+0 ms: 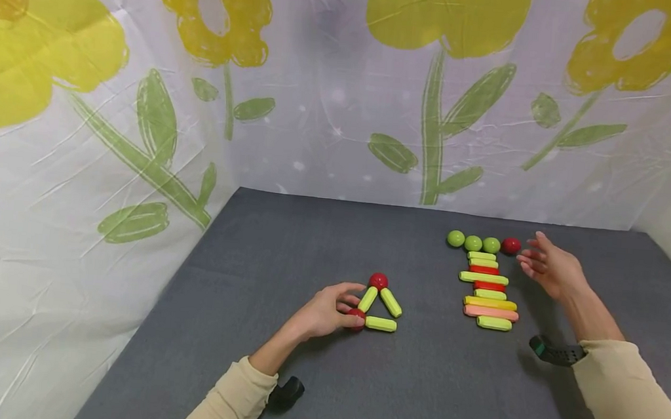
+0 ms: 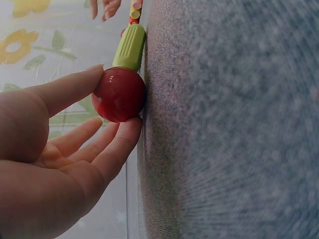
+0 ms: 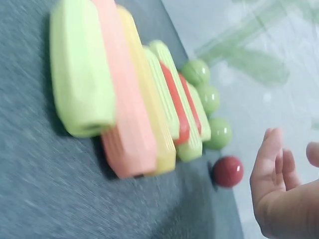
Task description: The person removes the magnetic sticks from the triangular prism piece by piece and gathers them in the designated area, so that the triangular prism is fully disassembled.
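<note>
At the lower left corner of a small triangle, my left hand (image 1: 320,310) pinches a red ball (image 2: 118,94) between thumb and fingers. The ball touches or nearly touches a yellow-green rod (image 1: 381,324). Two more such rods, a left one (image 1: 368,299) and a right one (image 1: 390,302), slant up to another red ball (image 1: 378,280) at the top. Over the far right of the table, my right hand (image 1: 556,267) hovers with loosely bent fingers and holds nothing. Nearest to it lies a third red ball (image 1: 511,246), ending a row of green balls (image 1: 473,244).
Below the green balls, several rods lie side by side in a column, among them a yellow rod (image 1: 490,303), a pink rod (image 1: 490,312) and a red rod (image 1: 490,287). A flower-printed cloth (image 1: 329,137) stands behind the dark table (image 1: 285,245).
</note>
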Available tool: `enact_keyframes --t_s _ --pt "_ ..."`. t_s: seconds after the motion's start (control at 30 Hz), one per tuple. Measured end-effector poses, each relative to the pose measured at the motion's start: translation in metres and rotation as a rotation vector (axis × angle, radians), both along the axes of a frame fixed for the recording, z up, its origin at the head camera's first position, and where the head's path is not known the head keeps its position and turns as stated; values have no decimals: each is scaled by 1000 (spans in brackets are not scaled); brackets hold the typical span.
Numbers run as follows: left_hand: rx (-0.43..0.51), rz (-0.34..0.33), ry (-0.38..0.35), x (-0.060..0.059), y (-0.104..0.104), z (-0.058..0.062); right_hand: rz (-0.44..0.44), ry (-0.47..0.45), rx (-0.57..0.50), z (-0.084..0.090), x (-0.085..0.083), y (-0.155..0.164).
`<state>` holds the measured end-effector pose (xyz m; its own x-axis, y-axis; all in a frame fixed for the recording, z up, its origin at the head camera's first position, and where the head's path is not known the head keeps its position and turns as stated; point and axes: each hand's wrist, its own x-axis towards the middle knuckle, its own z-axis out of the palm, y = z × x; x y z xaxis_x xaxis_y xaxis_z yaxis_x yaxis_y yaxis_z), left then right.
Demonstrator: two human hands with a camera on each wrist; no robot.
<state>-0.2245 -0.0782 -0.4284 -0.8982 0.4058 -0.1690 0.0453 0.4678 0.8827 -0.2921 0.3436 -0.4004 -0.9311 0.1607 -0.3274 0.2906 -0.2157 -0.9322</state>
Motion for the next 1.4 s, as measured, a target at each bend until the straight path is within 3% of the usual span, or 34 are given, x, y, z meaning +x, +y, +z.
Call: enact_keyframes --t_s 0.33,0.53,0.73,0.93,1.4 --pt "5 -7 1 0 0 1 312 32 -114 12 22 -30" --pt "5 -9 -1 0 0 0 519 31 -33 6 26 -51" --pt "-1 -6 7 1 0 0 666 -66 38 -5 28 -76" --pt "-2 -3 16 1 1 -1 731 -78 40 -16 30 -105" --pt "4 -8 24 1 2 1 772 -139 -7 -25 28 -151"
